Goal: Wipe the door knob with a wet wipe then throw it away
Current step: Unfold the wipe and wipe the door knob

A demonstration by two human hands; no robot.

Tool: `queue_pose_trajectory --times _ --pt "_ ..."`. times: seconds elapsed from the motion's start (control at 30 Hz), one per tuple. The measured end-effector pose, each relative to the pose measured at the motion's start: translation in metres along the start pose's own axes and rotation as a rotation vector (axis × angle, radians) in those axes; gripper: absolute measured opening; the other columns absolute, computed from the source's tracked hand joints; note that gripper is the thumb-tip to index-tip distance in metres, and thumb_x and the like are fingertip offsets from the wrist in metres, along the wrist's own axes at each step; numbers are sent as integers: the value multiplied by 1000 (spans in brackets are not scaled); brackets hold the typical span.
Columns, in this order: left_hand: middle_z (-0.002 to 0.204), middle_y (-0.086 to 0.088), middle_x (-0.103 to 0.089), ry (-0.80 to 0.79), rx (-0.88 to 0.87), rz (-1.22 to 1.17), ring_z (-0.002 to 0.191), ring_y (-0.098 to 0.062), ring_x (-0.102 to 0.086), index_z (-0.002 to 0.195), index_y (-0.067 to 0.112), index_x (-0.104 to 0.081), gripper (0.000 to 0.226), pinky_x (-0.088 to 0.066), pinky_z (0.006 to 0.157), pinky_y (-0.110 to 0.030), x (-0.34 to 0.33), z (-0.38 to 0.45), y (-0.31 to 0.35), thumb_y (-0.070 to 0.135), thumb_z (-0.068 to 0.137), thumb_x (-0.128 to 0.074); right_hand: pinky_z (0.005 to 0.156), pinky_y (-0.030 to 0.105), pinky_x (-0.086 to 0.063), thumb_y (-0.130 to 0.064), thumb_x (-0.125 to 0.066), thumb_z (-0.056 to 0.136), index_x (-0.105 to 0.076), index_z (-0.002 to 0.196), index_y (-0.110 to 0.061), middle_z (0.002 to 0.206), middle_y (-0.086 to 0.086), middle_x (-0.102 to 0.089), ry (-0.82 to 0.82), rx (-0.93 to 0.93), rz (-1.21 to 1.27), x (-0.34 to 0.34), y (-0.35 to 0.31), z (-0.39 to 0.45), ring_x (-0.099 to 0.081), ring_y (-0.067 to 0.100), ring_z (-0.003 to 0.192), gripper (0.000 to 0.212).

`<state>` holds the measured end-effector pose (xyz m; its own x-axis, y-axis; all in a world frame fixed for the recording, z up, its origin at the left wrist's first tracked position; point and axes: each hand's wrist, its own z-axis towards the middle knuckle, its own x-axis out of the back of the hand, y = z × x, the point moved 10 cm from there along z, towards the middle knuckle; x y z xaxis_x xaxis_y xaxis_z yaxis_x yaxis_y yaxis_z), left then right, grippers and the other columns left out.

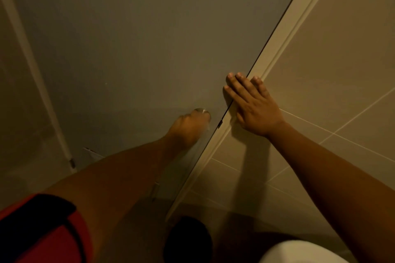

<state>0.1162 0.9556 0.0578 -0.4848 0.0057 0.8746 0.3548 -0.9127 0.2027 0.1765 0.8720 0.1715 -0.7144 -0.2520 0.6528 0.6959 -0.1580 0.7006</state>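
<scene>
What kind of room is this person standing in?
Probably a bathroom or washroom in a home. The wall is covered in large beige tiles, a plain grey door with a metal door knob sits in a pale frame, and a white rounded fixture shows at the bottom edge.

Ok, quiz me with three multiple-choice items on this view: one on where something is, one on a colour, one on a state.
1. Where does the right hand rest?
A. flat across the door's edge and the door frame
B. on the floor
C. around the knob

2. What colour is the sleeve at lower left?
A. green
B. white
C. red with black trim

3. What is the left hand doing?
A. hanging at the person's side
B. at the door knob, blurred
C. flat on the tiled wall

Answers: 1 A, its fingers span the dark gap beside the grey door. 2 C, red cloth shows a black band. 3 B, the metal knob peeks above its smeared fingers; no wipe can be made out.
</scene>
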Motion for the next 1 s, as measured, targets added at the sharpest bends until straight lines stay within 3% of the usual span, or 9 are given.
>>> queue_pose_trajectory --times 0.13,0.27,0.37,0.5,0.6,0.7,0.8,0.9,1.0 --pt "118 -8 -63 114 391 -605 103 -24 -65 128 19 -47 61 -59 84 -38 -26 -20 -29 29 75 -76 122 48 -7 -31 -47 86 -20 155 -15 164 9 -13 3 2 7 0 1 0 -9 27 152 75" --pt "100 -8 -64 246 896 -1365 73 -24 -69 103 32 -46 55 -61 55 -35 -63 -45 -31 26 65 -85 122 48 -7 -32 -46 85 -20 155 -16 164 8 -12 -1 9 7 -1 -1 -1 -8 27 152 76" --pt "95 -3 -57 283 1077 -1661 67 -19 -65 111 22 -45 48 -58 54 -33 -75 -48 -17 15 76 -77 122 48 -4 -31 -49 83 -22 154 -15 164 8 -13 10 3 14 1 0 -1 -8 27 152 78" --pt "92 -14 -67 253 1137 -2162 61 -21 -69 127 9 -51 48 -56 57 -32 -84 -41 13 24 85 -70 122 46 -3 -30 -53 80 -25 153 -15 163 8 -15 38 -4 43 4 0 -2 -10 26 151 80" --pt "97 -14 -69 120 1128 -2070 71 -23 -69 113 21 -57 38 -59 65 -36 -83 -45 11 42 83 -68 122 46 -2 -29 -54 80 -24 154 -16 163 8 -13 16 -1 58 3 1 -2 -8 26 152 81" --pt "102 -12 -68 -28 998 -1612 69 -20 -65 121 17 -60 87 -58 59 -34 -78 -50 -16 76 58 -69 122 46 -1 -29 -53 80 -23 154 -15 164 9 -11 -13 -14 87 1 -2 -2 -5 26 152 81" --pt "128 -7 -56 -81 885 -1130 106 -25 -63 131 18 -51 106 -58 89 -46 -49 -55 -42 88 51 -61 122 46 0 -29 -44 82 -25 153 -14 163 10 -12 -3 -68 146 2 -6 -2 -5 27 152 75" --pt "138 -2 -39 -69 717 -939 120 -23 -50 138 22 -44 83 -49 102 -46 -14 -47 -52 72 73 -59 122 48 -10 -27 -47 84 -44 143 -9 159 14 -27 24 -124 297 2 -21 -1 -18 32 149 62" --pt "130 -9 -55 -58 577 -887 114 -26 -59 123 16 -59 43 -50 99 -41 4 -39 -62 44 91 -57 109 49 -39 -25 -48 88 -60 126 -6 136 17 -56 7 -122 524 -13 -53 -3 -48 35 129 44"
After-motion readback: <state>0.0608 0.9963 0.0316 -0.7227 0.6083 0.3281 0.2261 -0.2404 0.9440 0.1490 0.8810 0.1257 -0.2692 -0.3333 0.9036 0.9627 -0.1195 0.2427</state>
